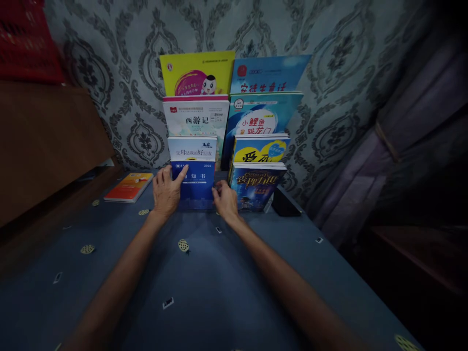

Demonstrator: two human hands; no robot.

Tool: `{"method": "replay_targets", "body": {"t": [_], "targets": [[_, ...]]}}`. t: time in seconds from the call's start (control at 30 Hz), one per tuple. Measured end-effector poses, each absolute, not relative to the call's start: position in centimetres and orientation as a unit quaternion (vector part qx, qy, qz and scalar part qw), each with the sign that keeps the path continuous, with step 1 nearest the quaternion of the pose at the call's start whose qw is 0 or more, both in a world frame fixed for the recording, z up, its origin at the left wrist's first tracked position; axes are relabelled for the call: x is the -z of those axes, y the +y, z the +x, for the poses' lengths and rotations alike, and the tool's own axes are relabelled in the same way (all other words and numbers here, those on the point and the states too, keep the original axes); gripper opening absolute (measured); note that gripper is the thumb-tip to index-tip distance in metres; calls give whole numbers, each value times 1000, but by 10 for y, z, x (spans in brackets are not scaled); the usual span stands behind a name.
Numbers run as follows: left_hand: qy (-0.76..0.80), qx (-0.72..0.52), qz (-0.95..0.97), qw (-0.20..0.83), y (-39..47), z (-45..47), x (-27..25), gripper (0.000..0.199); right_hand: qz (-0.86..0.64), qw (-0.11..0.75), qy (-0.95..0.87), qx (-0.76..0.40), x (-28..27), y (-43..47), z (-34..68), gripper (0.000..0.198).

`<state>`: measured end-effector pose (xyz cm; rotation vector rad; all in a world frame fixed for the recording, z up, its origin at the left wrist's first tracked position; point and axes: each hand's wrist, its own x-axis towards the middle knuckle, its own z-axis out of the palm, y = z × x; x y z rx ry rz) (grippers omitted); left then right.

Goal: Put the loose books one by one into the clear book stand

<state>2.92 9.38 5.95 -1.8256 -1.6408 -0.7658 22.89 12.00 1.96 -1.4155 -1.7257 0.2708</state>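
A blue booklet [197,192] marked 2022 stands upright at the front of the left column of books. My left hand [167,191] grips its left side, the thumb lying over the front cover. At the booklet's lower right edge, my right hand [225,200] has its fingers bent and closed against it. Just behind rises a pale book [192,147], then a white book [195,114] and a tall yellow book [197,68]. Right of my right hand stands a dark blue comic-style book [256,187]. What holds the books up is mostly hidden.
More books fill the right column: a yellow-and-blue one [259,150], a teal one [263,114] and a blue one [270,73]. An orange book [129,187] lies flat at left. A black flat object [287,204] rests at right. Patterned wallpaper [141,97] stands behind the blue tablecloth [204,282].
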Motion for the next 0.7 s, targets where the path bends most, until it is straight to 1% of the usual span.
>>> {"method": "replay_targets", "body": {"t": [0.13, 0.27, 0.7], "targets": [[-612, 280, -684, 282, 92, 30, -61, 55, -581, 431, -682, -104, -21, 116, 227, 17], [-613, 293, -688, 255, 90, 31, -63, 53, -583, 424, -687, -92, -25, 112, 225, 15], [-599, 308, -696, 249, 87, 31, -66, 52, -531, 473, -696, -99, -33, 105, 224, 19]]}}
